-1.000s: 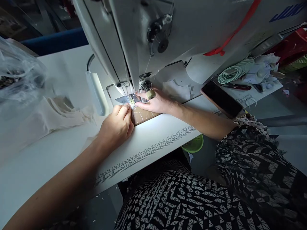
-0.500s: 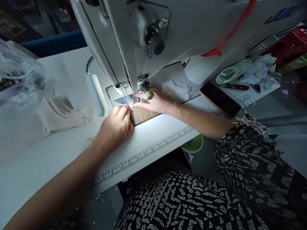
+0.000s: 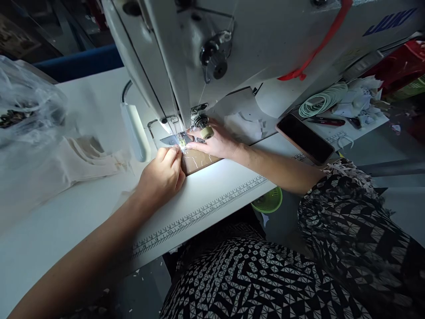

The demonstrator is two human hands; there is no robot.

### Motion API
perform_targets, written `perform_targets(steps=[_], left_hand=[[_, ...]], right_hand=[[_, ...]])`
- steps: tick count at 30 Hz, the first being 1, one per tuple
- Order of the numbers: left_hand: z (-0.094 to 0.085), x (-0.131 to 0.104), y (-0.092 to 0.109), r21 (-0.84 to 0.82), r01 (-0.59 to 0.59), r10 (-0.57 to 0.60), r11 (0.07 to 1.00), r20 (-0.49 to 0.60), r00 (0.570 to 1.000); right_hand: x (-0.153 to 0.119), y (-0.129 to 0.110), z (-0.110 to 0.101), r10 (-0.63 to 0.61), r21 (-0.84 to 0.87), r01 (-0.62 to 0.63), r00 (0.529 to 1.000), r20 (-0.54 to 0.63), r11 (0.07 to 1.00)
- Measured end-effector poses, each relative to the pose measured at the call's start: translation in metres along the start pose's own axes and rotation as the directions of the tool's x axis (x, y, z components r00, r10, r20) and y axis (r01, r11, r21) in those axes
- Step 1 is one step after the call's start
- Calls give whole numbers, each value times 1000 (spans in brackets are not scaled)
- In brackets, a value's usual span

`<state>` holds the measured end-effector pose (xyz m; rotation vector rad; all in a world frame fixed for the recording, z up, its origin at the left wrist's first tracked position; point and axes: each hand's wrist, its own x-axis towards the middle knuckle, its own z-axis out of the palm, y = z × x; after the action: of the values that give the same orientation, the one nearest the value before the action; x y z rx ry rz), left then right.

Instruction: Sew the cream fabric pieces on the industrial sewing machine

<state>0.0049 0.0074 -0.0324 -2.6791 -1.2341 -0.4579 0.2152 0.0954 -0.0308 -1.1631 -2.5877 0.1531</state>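
Note:
At the lit needle area of the sewing machine (image 3: 217,62), my left hand (image 3: 163,170) is closed, its thumb and index finger pinched together just in front of the presser foot (image 3: 182,139). What they pinch is too small to make out. Reaching in from the right, my right hand (image 3: 221,141) has its thumb and index finger stretched apart beside the foot. The knurled knob (image 3: 206,132) and spring hide part of this hand. Below the fingers lies a brown plate (image 3: 199,161) with pale thread bits on it.
Cut pale fabric pieces (image 3: 86,161) and a clear plastic bag (image 3: 29,97) lie at left, near a white lamp-like bar (image 3: 135,133). To the right are a phone (image 3: 305,138), coiled cord (image 3: 322,101) and scraps (image 3: 358,99). A printed ruler (image 3: 199,215) follows the table edge; a green basket (image 3: 268,200) stands below.
Both hands keep almost the same place and grip at the presser foot. The whole view has shifted very slightly.

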Motion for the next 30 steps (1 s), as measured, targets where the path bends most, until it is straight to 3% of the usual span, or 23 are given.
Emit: perform_targets(steps=[7, 19, 30], left_hand=[[-1, 2, 1, 68, -46, 49, 997, -40, 998], [0, 1, 1, -68, 19, -21, 997, -15, 1000], [-1, 1, 2, 23, -17, 18, 1000, -40, 999]], right_hand=[[0, -2, 0, -2, -23, 1, 999, -36, 1000], [-1, -4, -1, 42, -15, -42, 999, -17, 999], [1, -2, 5, 62, 8, -62, 998, -16, 998]])
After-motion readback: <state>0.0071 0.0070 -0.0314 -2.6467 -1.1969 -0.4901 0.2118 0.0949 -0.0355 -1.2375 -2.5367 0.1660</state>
